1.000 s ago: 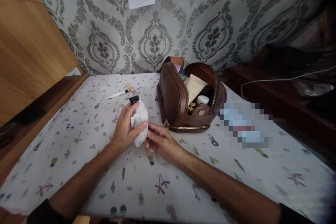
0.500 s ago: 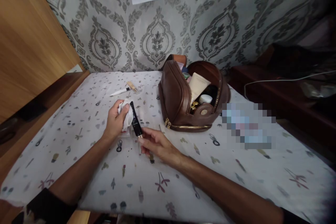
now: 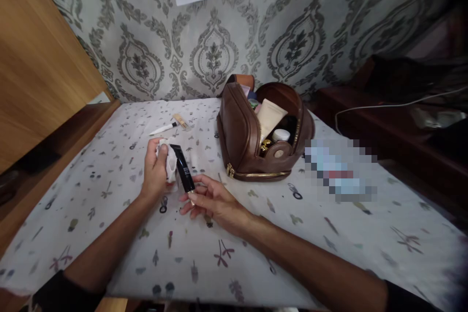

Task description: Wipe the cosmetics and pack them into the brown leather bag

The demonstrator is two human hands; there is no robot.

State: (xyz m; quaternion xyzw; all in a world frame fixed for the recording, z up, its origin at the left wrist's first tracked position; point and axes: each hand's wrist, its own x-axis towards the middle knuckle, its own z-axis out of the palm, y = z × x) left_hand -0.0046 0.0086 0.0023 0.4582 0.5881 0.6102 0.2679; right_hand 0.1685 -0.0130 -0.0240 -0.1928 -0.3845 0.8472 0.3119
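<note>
My left hand [image 3: 155, 168] is closed on a crumpled white wipe [image 3: 168, 163], with the thumb pressed over it. A slim black cosmetic tube [image 3: 185, 173] with small pale print stands slanted just right of the wipe. The fingers of my right hand [image 3: 215, 200] pinch it by its pale cap at the lower end. The tube's upper end is close to the wipe; I cannot tell whether they touch. Behind the hands, a white pen-like tube [image 3: 163, 129] with a dark end and a small beige tube [image 3: 181, 121] lie on the cloth.
An unzipped brown cosmetic bag [image 3: 241, 131] stands right of the hands, holding a cream tube [image 3: 270, 116] and a white-lidded jar [image 3: 281, 135]. Farther right lies a blurred-out item [image 3: 340, 170]. A patterned white cloth [image 3: 197, 263] covers the table. A wooden panel [image 3: 44, 39] rises at left.
The tube has turned so its print shows, and its upper end has come away a little from the wipe. My left hand has shifted slightly left. The camera view has moved a bit.
</note>
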